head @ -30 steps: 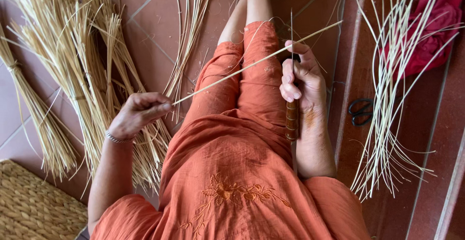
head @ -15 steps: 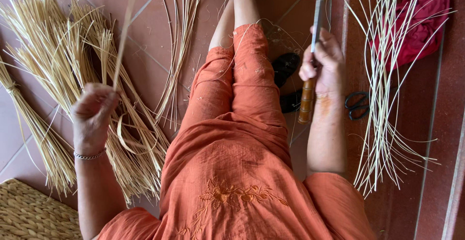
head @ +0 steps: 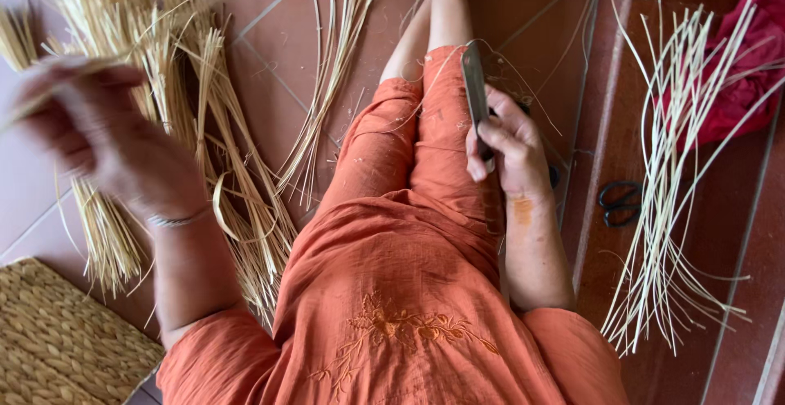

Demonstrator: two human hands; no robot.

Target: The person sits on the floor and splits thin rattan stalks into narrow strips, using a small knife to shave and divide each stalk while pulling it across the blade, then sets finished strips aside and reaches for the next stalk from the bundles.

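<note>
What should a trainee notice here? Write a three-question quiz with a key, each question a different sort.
1. True or false: the right hand grips the grey-bladed knife, with the blade pointing away from the body.
2. The black-handled scissors lie beside: A a blue bucket; B the loose bundle of pale cane strips; C a wooden stool.
3. What colour is the crumpled cloth at the far right?
Key: 1 true; 2 B; 3 red.

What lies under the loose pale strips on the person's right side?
Under the loose pale strips lie black scissors, their handles showing and blades covered by the strips. A red cloth sits beneath the strips' far ends, on brown floor tiles. Whatever else they cover cannot be seen.
</note>
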